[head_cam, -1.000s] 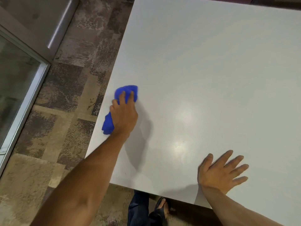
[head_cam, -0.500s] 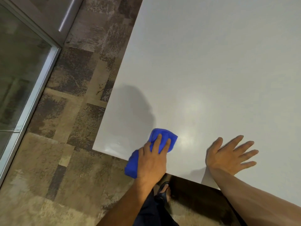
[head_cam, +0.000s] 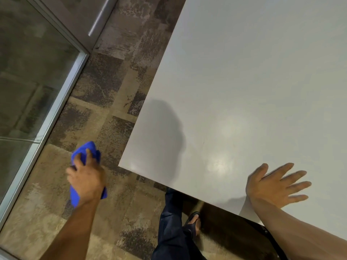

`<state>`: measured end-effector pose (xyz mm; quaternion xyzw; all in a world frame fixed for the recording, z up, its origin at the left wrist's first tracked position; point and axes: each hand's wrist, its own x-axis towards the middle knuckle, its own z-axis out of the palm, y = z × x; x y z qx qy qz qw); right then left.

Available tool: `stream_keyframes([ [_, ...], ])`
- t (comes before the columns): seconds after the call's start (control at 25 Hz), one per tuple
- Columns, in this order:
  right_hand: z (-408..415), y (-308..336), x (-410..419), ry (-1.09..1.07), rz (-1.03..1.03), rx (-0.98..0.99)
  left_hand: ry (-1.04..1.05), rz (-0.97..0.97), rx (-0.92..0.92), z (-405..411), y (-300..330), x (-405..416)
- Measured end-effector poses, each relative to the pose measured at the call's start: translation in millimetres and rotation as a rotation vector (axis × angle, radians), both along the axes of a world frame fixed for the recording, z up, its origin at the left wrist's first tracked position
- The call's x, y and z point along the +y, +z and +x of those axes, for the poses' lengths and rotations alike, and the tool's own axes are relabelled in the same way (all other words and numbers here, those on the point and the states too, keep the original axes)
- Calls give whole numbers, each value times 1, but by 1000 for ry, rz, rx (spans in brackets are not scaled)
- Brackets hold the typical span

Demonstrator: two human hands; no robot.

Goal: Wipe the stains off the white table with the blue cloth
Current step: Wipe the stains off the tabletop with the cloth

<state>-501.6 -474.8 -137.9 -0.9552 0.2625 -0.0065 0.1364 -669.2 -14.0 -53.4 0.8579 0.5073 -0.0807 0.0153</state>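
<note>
The white table [head_cam: 253, 87] fills the upper right of the view, with its near left corner at the centre. My left hand [head_cam: 87, 180] grips the bunched blue cloth [head_cam: 85, 150] off the table, in the air over the carpet to the left of that corner. My right hand [head_cam: 276, 184] rests flat on the tabletop near the front edge, fingers spread. No stain shows clearly on the surface; only glare spots and a shadow are visible.
Patterned brown carpet [head_cam: 105, 94] lies left of and below the table. A glass panel with a metal frame [head_cam: 56, 102] runs along the far left. My leg in dark trousers and a sandalled foot [head_cam: 193, 220] stand under the table's front edge.
My left hand swept the cloth along the table's left edge toward me, then off the near corner, and now holds it over the floor. My right hand has stayed flat on the table.
</note>
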Motion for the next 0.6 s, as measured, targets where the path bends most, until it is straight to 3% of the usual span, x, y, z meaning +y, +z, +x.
stream_keyframes([
  [0.16,-1,8,4,-2,19,67,-107,69,-126,-15,17,11],
  [0.32,0,4,-3,17,-27,134,-409,31,-294,30,13,-61],
  [0.44,1,2,1,-13,-51,104,-767,-12,-249,51,-2,-136],
  [0.6,4,5,6,-36,-49,71,-738,-152,-141,74,-19,-175],
])
